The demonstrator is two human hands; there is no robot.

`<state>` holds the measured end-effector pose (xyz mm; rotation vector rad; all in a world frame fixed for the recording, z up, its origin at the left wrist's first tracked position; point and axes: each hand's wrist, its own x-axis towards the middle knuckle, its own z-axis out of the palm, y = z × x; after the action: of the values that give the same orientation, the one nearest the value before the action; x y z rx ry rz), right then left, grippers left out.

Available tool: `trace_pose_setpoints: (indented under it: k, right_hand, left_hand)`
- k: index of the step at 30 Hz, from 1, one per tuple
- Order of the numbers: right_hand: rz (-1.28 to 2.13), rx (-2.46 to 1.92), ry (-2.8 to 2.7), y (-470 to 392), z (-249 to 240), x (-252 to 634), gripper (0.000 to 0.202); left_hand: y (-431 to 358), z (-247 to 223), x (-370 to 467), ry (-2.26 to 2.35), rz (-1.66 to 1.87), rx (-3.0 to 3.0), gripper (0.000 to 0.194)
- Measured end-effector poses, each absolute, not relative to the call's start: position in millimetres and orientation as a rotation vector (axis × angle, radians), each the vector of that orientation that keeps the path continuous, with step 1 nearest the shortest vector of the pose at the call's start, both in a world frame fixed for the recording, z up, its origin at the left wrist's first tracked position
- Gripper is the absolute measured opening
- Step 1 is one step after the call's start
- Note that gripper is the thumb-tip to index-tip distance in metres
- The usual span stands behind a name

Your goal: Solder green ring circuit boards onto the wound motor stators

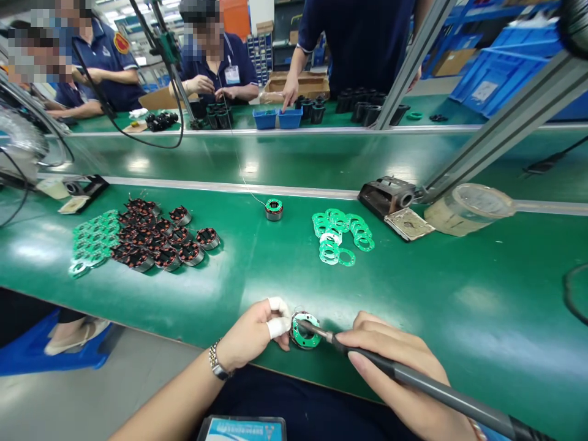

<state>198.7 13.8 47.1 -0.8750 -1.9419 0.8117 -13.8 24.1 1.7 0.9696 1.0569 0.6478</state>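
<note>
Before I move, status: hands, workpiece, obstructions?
Left fingers gripping motor coil with green ring. Right hand holding soldering iron, tip over ring. Loose green rings beyond, nothing between hands and workpiece.

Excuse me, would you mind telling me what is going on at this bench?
The person's right hand holds a soldering iron, its tip at the green ring board on a round wound part. The left hand, with white-wrapped fingertips, is at that part's left edge. Farther back, a similar part stands alone between a cluster of wound parts on the left and loose green rings on the right.
</note>
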Motion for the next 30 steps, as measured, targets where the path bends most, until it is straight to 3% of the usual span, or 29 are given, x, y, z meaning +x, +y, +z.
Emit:
trace_pose_setpoints:
  k: [20,25,30]
  right_hand:
    - [0.744,-0.864,-2.054,22,36,201,0.016]
    - [0.915,-0.660,-2.309,38,31,185,0.034]
    - [0.865,-0.725,-2.340,38,25,180,0.039]
  left_hand:
    - [24,2,-11,1.081,0.662,0.939,0.015]
    - [21,0,-13,1.094,0.675,0.962,0.017]
    - [9,4,-20,1.188,0.695,1.163,0.015]
